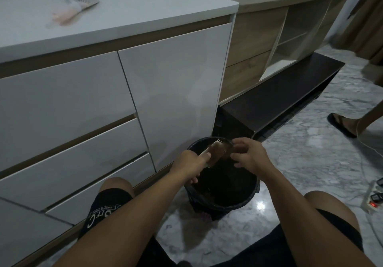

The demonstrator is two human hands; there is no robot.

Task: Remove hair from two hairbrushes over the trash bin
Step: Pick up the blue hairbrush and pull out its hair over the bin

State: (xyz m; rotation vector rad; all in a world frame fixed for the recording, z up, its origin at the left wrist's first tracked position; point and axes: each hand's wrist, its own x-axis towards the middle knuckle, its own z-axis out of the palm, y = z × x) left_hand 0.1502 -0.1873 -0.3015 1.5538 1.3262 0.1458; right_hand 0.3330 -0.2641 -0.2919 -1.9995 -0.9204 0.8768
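A black trash bin [244,201] lined with a dark bag stands on the floor against the white cabinet. My left hand [189,163] grips the handle of a wooden hairbrush [216,149] and holds it over the bin's far rim, bristles pointing up and right. My right hand [249,154] hovers at the brush head with its fingers curled toward the bristles; a brownish clump sits between fingers and brush, too blurred to tell whether it is pinched. A second hairbrush [71,11], pale pink, lies on the white countertop at the upper left.
White cabinet drawers and door [172,92] rise just behind the bin. A dark low bench [286,99] runs to the right. Another person's sandalled foot [342,122] stands on the marble floor; a power strip [373,201] lies at the right edge. My knees flank the bin.
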